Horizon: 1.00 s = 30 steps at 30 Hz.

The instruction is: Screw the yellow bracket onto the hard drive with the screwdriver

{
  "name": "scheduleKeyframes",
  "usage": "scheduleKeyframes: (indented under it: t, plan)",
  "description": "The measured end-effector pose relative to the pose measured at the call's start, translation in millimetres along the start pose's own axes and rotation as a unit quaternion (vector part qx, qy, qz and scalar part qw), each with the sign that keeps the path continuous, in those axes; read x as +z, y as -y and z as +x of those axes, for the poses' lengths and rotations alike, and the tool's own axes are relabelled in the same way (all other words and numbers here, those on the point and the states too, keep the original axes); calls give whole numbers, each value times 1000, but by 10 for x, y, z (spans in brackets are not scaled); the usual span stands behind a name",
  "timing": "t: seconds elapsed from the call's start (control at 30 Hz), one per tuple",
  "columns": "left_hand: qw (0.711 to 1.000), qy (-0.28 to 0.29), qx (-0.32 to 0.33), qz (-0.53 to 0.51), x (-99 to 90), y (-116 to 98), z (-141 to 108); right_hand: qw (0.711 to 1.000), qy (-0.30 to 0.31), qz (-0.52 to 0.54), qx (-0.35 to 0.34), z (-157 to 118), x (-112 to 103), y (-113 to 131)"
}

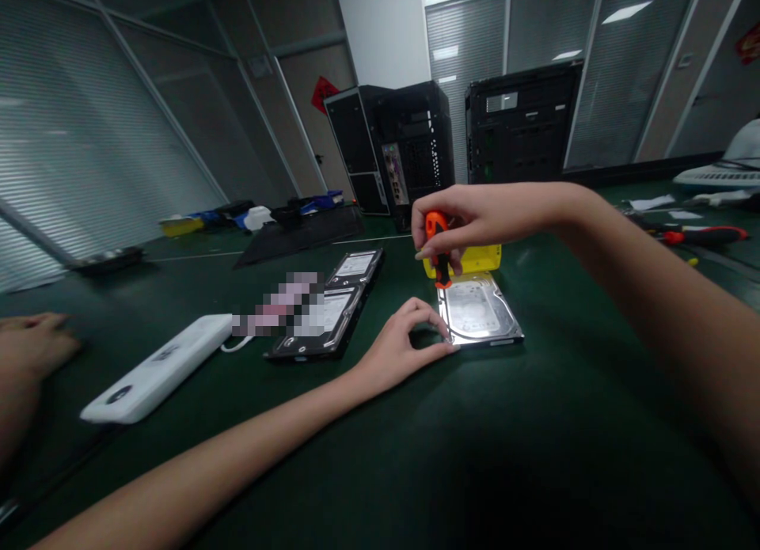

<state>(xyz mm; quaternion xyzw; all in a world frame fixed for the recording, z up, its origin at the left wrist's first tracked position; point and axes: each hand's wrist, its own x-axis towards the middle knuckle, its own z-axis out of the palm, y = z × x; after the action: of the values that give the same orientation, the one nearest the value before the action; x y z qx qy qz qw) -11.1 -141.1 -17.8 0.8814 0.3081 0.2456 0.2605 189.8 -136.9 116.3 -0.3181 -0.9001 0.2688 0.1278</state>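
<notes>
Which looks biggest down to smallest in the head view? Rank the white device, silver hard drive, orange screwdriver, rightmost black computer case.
1. Rightmost black computer case
2. White device
3. Silver hard drive
4. Orange screwdriver, partly hidden by fingers

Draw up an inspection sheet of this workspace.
Surface: dark green tabletop, no spill seen
Job's things: silver hard drive lying flat; orange-and-black screwdriver held upright
Clutter: white power bank, two darker drives, yellow container
Hands: right hand grips screwdriver; left hand's fingers touch silver drive's corner
Cables: short white cable beside power bank
Surroundings: computer cases behind; another person's hand at left
</notes>
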Motion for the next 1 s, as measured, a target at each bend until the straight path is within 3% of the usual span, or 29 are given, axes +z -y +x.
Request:
scheduleKeyframes:
  t: [1.0]
  plan:
    - [999,17,-20,-22,3,36,21,1000,6,10,17,-16,-16,7]
